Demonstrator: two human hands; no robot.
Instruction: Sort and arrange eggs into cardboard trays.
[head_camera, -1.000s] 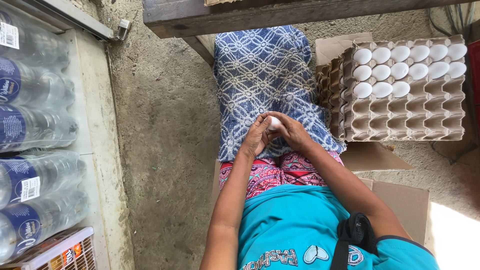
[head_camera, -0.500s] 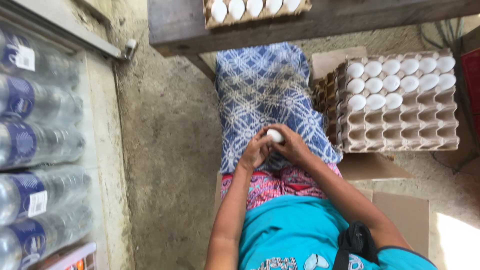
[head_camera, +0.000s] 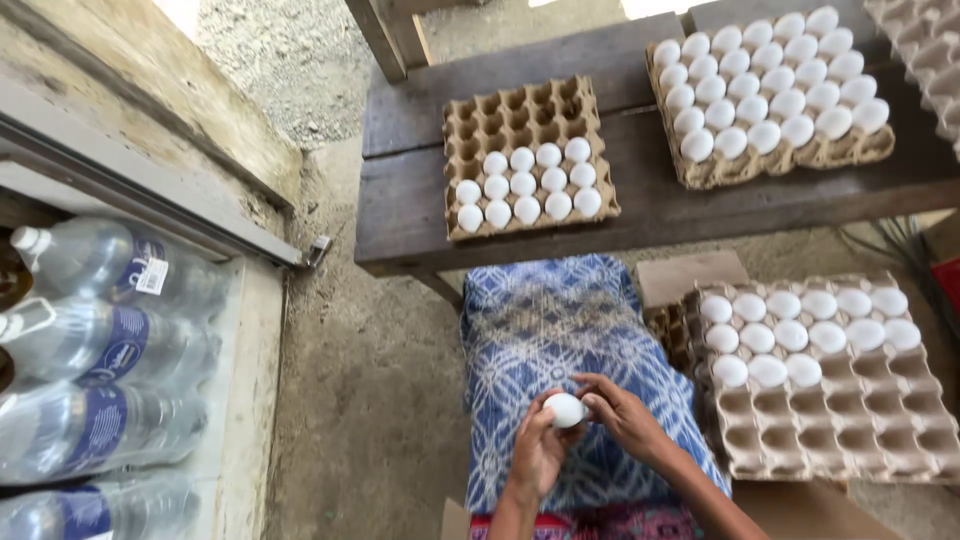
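At lower centre of the frame, both hands, left hand (head_camera: 537, 452) and right hand (head_camera: 622, 415), close together around one white egg (head_camera: 565, 410) over the blue patterned cloth (head_camera: 560, 330), its long axis roughly level, with the half-filled egg tray (head_camera: 850, 420) nearer the right hand.

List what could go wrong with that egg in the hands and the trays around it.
1. The egg is pinched between the left hand and right hand above the blue cloth; a slip could drop it onto the concrete floor.
2. The floor tray tops a stack beside the lap; a knock could topple it.
3. The full tray sits close to the bench edge and might get nudged off.
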